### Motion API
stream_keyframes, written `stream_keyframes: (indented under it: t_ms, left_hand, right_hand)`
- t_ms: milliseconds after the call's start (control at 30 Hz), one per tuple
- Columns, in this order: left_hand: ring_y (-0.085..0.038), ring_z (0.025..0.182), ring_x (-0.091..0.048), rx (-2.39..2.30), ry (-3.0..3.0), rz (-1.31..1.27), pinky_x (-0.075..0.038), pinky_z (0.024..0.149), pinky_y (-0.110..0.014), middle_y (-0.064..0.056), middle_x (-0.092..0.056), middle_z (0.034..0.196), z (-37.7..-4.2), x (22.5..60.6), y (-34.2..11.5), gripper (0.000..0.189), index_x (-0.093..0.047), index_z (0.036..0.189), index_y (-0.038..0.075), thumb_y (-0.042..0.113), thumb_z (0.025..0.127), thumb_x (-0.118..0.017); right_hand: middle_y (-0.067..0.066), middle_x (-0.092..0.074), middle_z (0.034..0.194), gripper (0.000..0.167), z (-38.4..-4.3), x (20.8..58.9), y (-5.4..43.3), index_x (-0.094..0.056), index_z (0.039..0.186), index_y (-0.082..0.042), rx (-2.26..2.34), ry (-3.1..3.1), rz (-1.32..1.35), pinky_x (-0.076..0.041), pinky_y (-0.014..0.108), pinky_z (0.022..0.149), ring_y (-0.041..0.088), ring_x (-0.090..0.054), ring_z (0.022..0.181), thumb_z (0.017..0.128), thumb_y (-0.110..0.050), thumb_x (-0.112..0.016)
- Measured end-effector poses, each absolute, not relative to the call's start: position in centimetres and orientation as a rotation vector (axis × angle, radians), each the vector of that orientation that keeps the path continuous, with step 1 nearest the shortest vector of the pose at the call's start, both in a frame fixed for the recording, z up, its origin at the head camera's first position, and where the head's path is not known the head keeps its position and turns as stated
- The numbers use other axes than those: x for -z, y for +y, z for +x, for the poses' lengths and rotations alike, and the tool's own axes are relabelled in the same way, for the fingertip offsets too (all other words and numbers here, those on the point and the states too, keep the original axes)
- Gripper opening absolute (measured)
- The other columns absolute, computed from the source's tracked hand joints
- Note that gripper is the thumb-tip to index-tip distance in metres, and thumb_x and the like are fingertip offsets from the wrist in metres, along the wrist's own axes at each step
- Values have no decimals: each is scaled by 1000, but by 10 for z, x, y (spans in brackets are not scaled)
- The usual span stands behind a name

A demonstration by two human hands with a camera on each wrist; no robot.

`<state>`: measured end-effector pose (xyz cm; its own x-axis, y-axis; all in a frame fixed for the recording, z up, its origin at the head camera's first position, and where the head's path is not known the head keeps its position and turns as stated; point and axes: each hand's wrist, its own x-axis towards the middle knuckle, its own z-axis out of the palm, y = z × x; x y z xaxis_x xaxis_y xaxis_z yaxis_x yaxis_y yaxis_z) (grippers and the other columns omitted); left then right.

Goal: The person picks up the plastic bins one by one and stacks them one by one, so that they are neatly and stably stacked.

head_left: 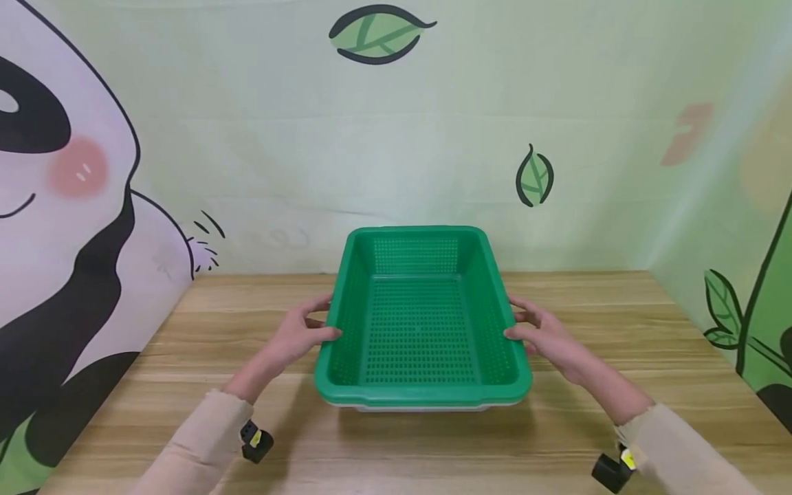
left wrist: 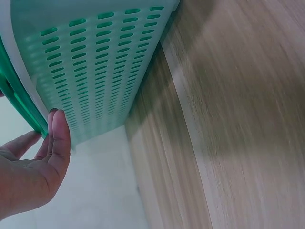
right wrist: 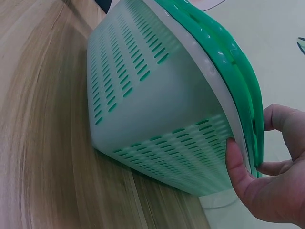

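Note:
A green rectangular plastic basket [head_left: 423,394] with a perforated bottom is nested in a white basket [right wrist: 162,102] with slotted sides. Nothing lies inside the green one. My left hand [head_left: 295,338] grips the left rim, thumb over the top edge and fingers along the outside. On the opposite side, my right hand [head_left: 549,337] holds the right rim in much the same way. Both wrist views show the green rim standing just above the white rim, with fingertips at the edges. In the head view the stack sits close over the table, casting a shadow below its front.
The wood-grain table [head_left: 619,330] extends on both sides of the baskets. Behind it hangs a pale green wall covering [head_left: 260,137] printed with leaves and a panda. Small black devices [head_left: 256,443] are strapped at both wrists.

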<state>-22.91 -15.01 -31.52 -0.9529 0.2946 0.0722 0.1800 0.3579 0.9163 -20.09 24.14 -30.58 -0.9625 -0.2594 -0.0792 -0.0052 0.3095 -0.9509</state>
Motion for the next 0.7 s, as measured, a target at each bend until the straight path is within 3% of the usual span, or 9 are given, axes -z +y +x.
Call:
stream_keyframes:
  t_ms: [700]
  left_hand:
    - [-30, 96, -59, -1703, 2478, 453, -52, 76, -39, -20, -45, 126, -228, 317, -130, 64, -36, 138, 7, 10, 80, -62]
  right_hand:
    - [26, -28, 135, 73, -195, 307, 264, -11, 145, -6, 1676, 2379, -247, -42, 47, 91, 27, -49, 106, 87, -15, -54]
